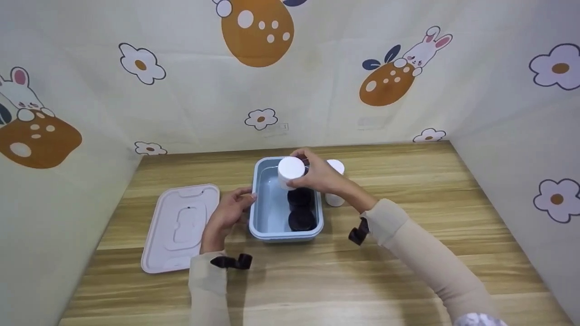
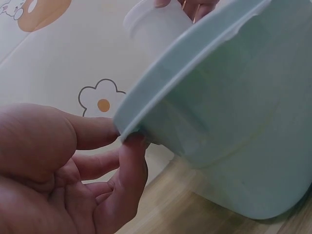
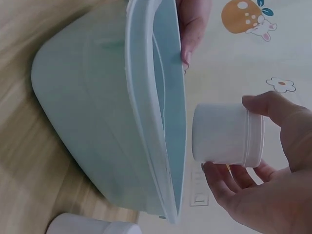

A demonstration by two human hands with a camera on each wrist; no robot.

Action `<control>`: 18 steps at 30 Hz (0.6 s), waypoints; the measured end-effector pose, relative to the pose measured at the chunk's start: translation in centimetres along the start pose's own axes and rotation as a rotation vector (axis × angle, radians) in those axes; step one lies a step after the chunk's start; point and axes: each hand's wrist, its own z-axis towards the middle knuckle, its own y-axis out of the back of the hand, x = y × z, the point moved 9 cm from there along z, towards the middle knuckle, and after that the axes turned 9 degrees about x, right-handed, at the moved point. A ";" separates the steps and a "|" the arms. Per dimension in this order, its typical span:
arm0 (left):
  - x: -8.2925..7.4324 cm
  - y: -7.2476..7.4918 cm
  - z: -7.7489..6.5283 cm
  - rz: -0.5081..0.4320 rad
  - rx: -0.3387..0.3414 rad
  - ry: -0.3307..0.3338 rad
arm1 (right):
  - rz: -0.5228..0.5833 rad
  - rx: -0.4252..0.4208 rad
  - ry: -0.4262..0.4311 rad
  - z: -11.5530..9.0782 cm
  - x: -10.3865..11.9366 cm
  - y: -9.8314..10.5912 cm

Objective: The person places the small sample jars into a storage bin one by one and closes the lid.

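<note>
My right hand holds a small white lidded jar by its sides, over the far part of a light blue plastic box. The right wrist view shows thumb and fingers on opposite sides of this jar, near its lid, with its base toward the box opening. My left hand pinches the box's left rim; the left wrist view has the thumb and a finger at the rim. Inside the box, black round-topped containers line the right side, partly hidden by the right hand.
Two more white jars stand on the wooden table close to the box's right side. A pale pinkish-white lid lies flat left of the box, beside the left forearm. A patterned cloth wall rises behind the table.
</note>
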 end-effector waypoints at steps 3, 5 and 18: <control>0.1 0.0 0.0 -0.006 -0.003 0.007 | -0.032 0.025 0.003 0.5 0.2 -0.2; 0.2 0.0 0.0 -0.018 -0.009 0.002 | -0.046 0.033 0.011 1.0 0.4 -0.3; 0.2 0.1 0.0 0.007 -0.005 0.024 | -0.176 0.082 0.062 3.3 1.6 -0.7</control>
